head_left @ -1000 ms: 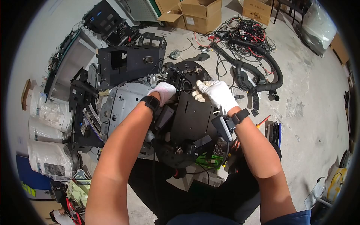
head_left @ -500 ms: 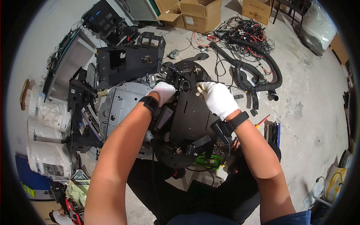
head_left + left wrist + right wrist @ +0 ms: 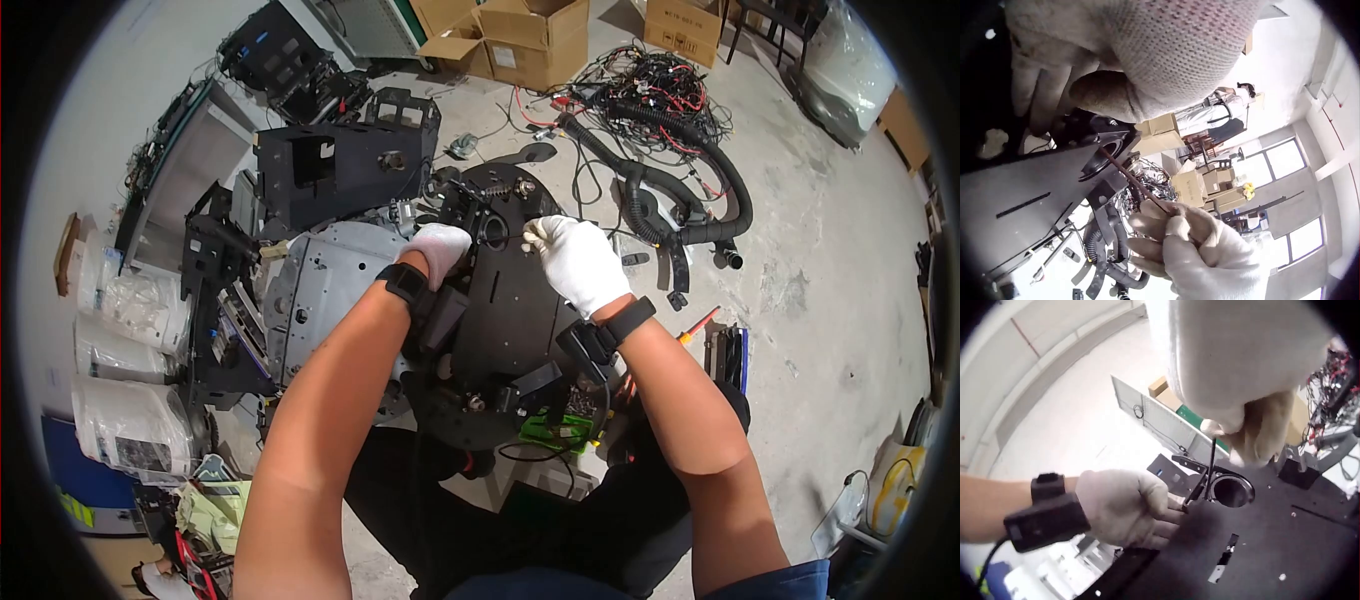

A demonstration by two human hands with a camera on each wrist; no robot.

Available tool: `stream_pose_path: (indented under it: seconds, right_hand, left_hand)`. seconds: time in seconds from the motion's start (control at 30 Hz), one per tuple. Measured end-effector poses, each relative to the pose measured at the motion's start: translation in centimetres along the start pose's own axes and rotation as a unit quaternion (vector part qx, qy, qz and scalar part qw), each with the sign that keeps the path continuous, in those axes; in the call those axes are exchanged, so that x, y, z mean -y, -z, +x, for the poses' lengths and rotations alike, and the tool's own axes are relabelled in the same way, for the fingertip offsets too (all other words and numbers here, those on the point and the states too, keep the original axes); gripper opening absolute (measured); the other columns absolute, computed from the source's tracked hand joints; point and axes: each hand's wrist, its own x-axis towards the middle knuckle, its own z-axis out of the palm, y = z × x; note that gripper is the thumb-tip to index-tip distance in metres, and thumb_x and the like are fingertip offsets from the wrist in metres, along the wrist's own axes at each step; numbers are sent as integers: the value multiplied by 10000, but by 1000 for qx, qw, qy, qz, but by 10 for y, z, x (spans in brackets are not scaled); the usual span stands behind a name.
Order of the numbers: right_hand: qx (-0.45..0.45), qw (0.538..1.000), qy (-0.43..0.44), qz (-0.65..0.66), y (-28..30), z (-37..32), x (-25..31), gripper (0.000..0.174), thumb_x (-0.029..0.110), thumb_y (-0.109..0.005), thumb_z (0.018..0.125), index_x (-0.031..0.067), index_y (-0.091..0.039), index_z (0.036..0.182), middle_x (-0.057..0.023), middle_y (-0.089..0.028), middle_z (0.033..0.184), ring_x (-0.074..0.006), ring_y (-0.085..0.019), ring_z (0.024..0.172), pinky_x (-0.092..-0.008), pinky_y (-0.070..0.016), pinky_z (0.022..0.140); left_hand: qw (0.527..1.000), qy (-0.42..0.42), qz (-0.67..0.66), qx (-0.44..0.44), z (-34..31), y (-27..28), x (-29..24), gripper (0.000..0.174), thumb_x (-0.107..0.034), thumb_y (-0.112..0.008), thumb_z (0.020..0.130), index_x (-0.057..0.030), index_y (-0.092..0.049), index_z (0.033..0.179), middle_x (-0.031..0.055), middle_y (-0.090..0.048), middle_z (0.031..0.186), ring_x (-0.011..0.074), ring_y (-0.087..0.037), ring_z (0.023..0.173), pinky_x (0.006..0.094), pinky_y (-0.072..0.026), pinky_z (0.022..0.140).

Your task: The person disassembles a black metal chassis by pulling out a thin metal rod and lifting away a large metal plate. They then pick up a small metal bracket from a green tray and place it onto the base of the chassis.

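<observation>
A black machine body with a flat plate [image 3: 515, 310] stands before me; a round ring [image 3: 1233, 490] is set near its far end. In the left wrist view, my gloved right hand [image 3: 1204, 250] pinches a thin dark rod [image 3: 1135, 179] between thumb and forefinger; the rod's other end is at the ring. The right wrist view shows that rod running down beside the ring. My gloved left hand [image 3: 1125, 506] reaches in at the plate's left edge, fingers against the dark parts beside the ring. Its fingertips are partly hidden, and I cannot tell whether they grip anything.
A grey metal base [image 3: 335, 285] lies left of the black body, with a black housing [image 3: 345, 165] behind it. Beyond on the floor are a wire tangle [image 3: 655, 100], a corrugated hose [image 3: 735, 190] and cardboard boxes [image 3: 540, 45]. A green tray [image 3: 560, 432] sits near my legs.
My right hand has rolled at the wrist, its fingers now drawn in more around the rod's end. My left hand stays by the ring, shifted slightly to the right.
</observation>
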Motion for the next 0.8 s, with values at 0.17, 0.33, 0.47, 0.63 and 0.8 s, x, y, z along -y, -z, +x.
stream_pose_path:
  seconds: [0.17, 0.33, 0.47, 0.63, 0.8]
  right_hand:
    - [15, 1000, -7, 4, -2, -1, -7, 175, 134, -556, 830, 48, -674, 926, -205, -646, 872, -373, -624, 825, -410, -497, 734]
    - [27, 1000, 5, -12, 7, -3, 4, 157, 150, -561, 840, 43, -666, 886, -209, -641, 836, -380, -619, 799, -426, -485, 704]
    - [35, 999, 5, -25, 7, -4, 6, 165, 174, -563, 854, 44, -663, 871, -210, -636, 816, -384, -616, 784, -433, -482, 695]
    - [35, 998, 15, -43, 7, -4, 6, 171, 187, -566, 857, 43, -659, 851, -209, -632, 795, -388, -613, 769, -439, -480, 685]
    - [35, 999, 9, -40, 6, -1, 3, 231, 248, -585, 894, 29, -646, 857, -214, -608, 772, -400, -584, 723, -427, -459, 624]
  left_hand:
    - [952, 155, -258, -52, -11, 23, -18, 206, -98, -672, 667, -47, -661, 867, 153, -651, 889, 301, -627, 901, 337, -489, 786]
    - [797, 263, -540, -52, -13, 9, -19, 343, -199, -612, 748, -20, -658, 1037, 109, -672, 1031, 236, -626, 915, 308, -462, 843]
    - [791, 279, -520, -159, -14, -2, -24, 387, -263, -544, 738, -8, -647, 1010, 180, -670, 1008, 316, -633, 929, 365, -468, 816]
    - [778, 228, -565, -156, -26, 13, -31, 487, -145, -605, 790, 25, -561, 1244, 140, -627, 1175, 196, -585, 1062, 279, -427, 927]
    - [761, 230, -590, -139, -26, 11, -28, 497, -153, -615, 836, 28, -517, 1288, 120, -615, 1200, 184, -588, 1052, 277, -424, 936]
